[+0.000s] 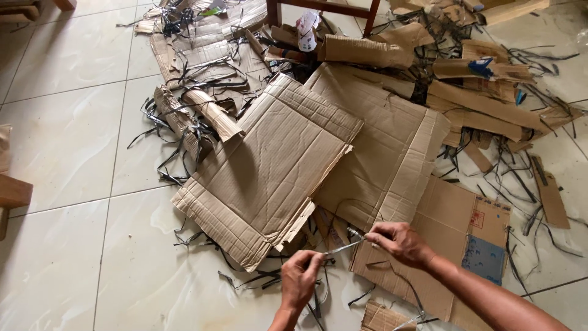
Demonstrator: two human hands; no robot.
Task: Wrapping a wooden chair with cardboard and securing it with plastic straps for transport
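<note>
My left hand (300,279) and my right hand (398,240) are low in the head view, each pinching one end of a thin shiny strip of tape (344,247) stretched between them. The strip runs up and to the right over the floor. Just above the hands lies a large flattened cardboard sheet (269,165), creased and tilted. A second flat sheet (392,153) lies under it to the right. A brown cardboard piece with a blue and red label (484,239) rests under my right forearm.
Torn cardboard pieces (478,104) and dark tape strips (184,122) litter the white tiled floor (61,245). Rolled cardboard (211,113) lies at upper left. A wooden chair frame (324,9) stands at the top. Wooden furniture edges (12,193) show at the left.
</note>
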